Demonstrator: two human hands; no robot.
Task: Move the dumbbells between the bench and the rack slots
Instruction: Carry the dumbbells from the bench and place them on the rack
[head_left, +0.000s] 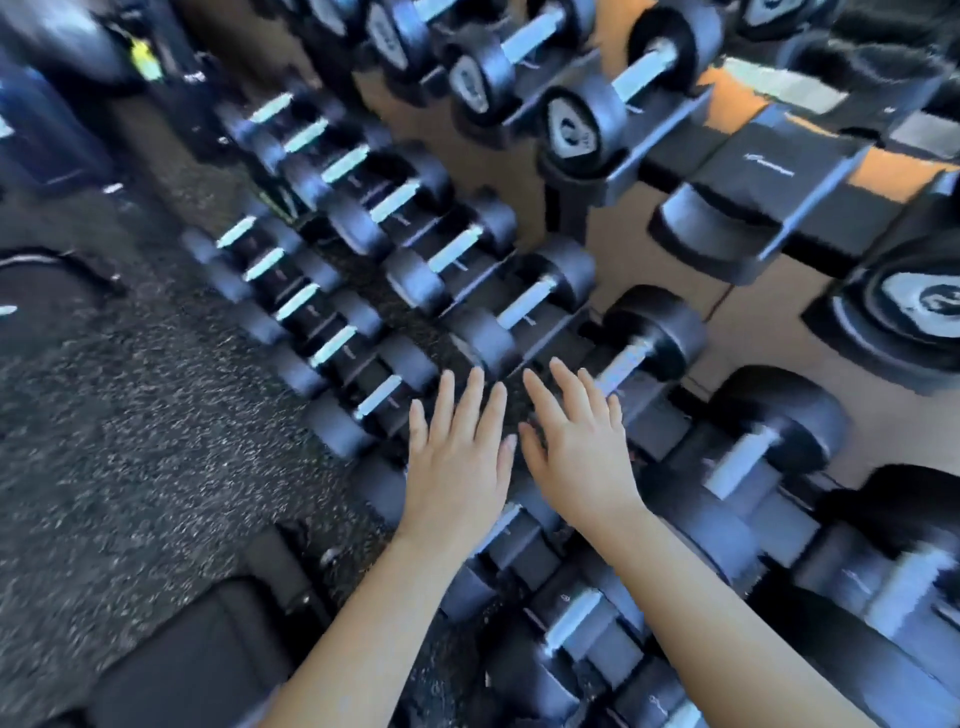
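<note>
A tiered dumbbell rack (810, 187) fills the right and top of the blurred head view, its slots holding several black dumbbells with silver handles. My left hand (457, 457) and my right hand (576, 447) reach out side by side, fingers straight and spread, holding nothing. Both hover over the lower tier. The fingertips of my right hand lie just short of the handle of one dumbbell (639, 353). My left hand is beside a smaller dumbbell (379, 397). A black padded bench (197, 660) shows at the bottom left.
Speckled dark rubber floor (130, 426) spreads to the left. Dark equipment with a yellow tag (143, 57) stands at the top left. Larger dumbbells (748, 457) crowd the lower right tier, and bigger ones sit on the upper shelf (587, 124).
</note>
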